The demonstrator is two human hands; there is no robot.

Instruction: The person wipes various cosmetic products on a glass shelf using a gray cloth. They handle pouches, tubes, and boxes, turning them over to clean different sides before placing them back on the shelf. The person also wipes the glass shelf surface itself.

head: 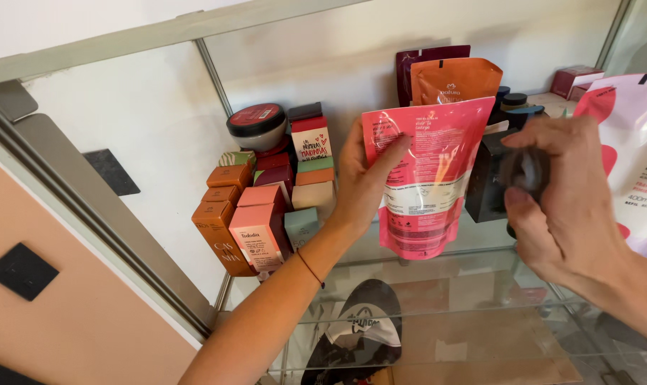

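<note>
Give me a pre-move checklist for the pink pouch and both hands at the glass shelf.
1. Left hand grips flat pink plastic refill pouch at its edge: ok.
2. Pouch upright: ok.
3. Pouch bottom resting on glass shelf: cannot tell.
4. Right hand closed on small dark grey object: ok; what it is, cannot tell.
5. Black box behind pouch standing: ok.

boxes (256, 214) crowd left, glass shelf (437, 274) bare below
</note>
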